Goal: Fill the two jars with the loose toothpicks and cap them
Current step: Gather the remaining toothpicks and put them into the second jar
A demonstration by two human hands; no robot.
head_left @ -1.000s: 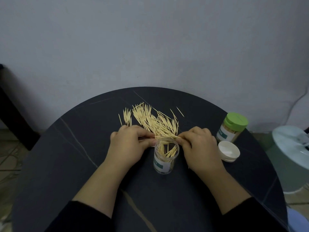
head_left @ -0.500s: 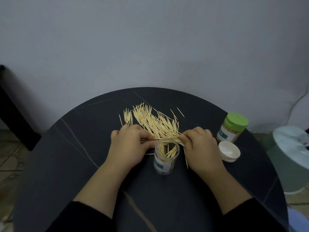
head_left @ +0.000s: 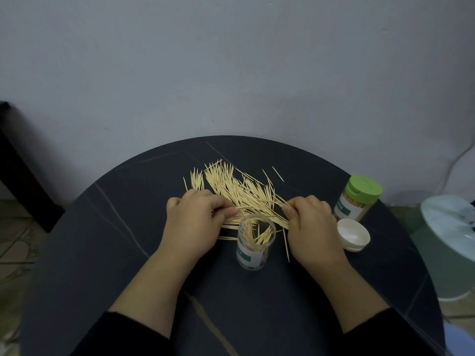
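Left hand [head_left: 195,222] and right hand [head_left: 311,227] both curl in, each pinching a few sticks off the near edge of the toothpick pile [head_left: 239,191]. The open jar [head_left: 254,242] sits between them, probably for short drops. The white cap [head_left: 353,235] is parked by the green-lidded jar [head_left: 357,199].
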